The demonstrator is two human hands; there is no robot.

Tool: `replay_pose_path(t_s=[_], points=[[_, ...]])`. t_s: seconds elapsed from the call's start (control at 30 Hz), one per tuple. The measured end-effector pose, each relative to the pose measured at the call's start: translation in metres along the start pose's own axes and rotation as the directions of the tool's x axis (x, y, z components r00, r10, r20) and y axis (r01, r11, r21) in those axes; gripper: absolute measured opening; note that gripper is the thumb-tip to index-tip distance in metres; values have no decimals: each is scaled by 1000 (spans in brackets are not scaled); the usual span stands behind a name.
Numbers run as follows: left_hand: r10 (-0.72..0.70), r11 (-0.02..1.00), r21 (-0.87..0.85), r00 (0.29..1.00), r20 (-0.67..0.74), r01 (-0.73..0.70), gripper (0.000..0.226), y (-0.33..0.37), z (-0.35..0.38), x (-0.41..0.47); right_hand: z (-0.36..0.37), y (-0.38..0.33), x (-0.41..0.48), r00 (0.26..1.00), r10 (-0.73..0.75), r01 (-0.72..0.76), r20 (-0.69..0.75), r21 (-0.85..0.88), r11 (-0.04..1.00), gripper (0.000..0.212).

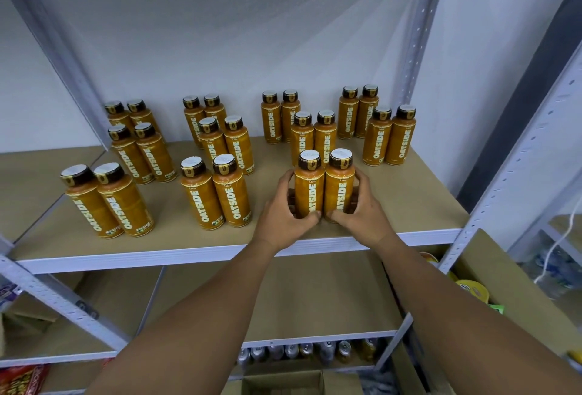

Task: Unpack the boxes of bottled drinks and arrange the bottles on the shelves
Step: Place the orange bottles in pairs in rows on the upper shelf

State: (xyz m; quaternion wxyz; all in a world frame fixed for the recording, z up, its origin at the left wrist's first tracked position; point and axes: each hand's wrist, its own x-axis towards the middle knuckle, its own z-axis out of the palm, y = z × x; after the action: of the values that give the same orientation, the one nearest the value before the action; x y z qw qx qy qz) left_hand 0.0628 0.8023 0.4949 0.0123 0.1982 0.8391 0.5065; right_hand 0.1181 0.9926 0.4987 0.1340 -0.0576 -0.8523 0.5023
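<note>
Two orange OATSIDE bottles with dark caps stand side by side near the front edge of the tan shelf [409,202]. My left hand [283,208] wraps the left bottle [308,188] from its left side. My right hand [362,208] wraps the right bottle [339,186] from its right side. Both bottles stand upright, touching each other. Several more pairs of the same bottles stand in rows across the shelf, such as the pair [215,193] just to the left and the pair [313,136] right behind.
Grey metal uprights [504,180] frame the shelf. A lower shelf [299,300] lies beneath, with cans [302,352] on the level under it. An open cardboard box [510,284] stands at the right, another box [289,382] at the bottom centre. Snack packets [22,379] lie bottom left.
</note>
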Motion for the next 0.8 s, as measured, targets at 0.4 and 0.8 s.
replay_pose_path(t_s=[0.4,0.8], points=[[11,966,260,995,-102,16,57,-13,-5,-29,-6,19,-43,999,-4,-13,-45,-392,920,60],[231,804,513,953,197,-301,49,-46,-38,-105,49,17,-108,910,-395,260,-125,-569,780,31]])
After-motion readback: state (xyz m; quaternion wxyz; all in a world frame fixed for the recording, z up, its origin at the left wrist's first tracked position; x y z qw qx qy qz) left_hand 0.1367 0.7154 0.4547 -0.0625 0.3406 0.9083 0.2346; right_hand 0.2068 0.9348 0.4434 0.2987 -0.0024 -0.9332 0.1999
